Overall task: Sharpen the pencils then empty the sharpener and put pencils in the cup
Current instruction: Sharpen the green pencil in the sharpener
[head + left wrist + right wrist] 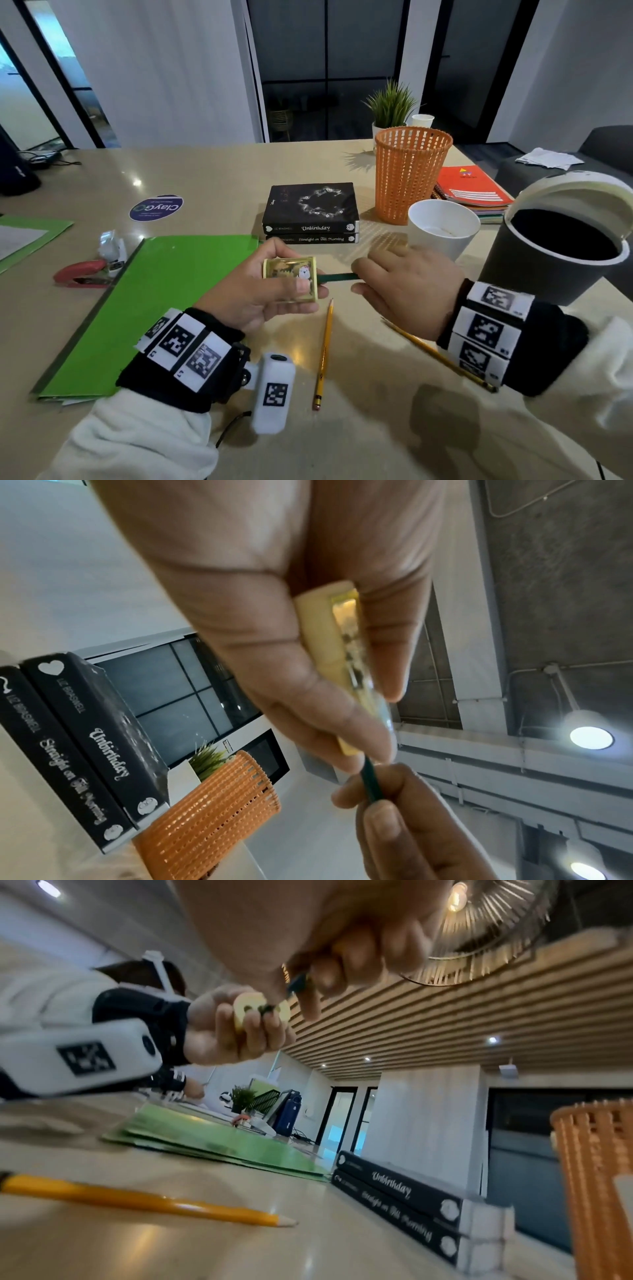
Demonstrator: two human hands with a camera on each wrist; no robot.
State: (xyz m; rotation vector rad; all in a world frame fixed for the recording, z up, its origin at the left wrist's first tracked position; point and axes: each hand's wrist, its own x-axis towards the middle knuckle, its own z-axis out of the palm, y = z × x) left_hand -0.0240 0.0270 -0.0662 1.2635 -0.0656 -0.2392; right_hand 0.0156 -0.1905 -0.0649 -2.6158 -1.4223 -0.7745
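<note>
The left hand (255, 298) grips the yellow sharpener (291, 281) above the tabletop (359, 428), and the right hand (407, 284) pinches the green pencil (337, 277), whose long axis lies level, tip inside the sharpener, cup (442, 228) just beyond the right hand.

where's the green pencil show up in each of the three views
Head: the thin dark green pencil runs level at centre, between the yellow box sharpener and the right hand.
Left wrist: lower centre, slanting down from the sharpener.
Right wrist: upper centre, a short stub between fingers.
Shared landmark: the orange perforated plastic basket.
</note>
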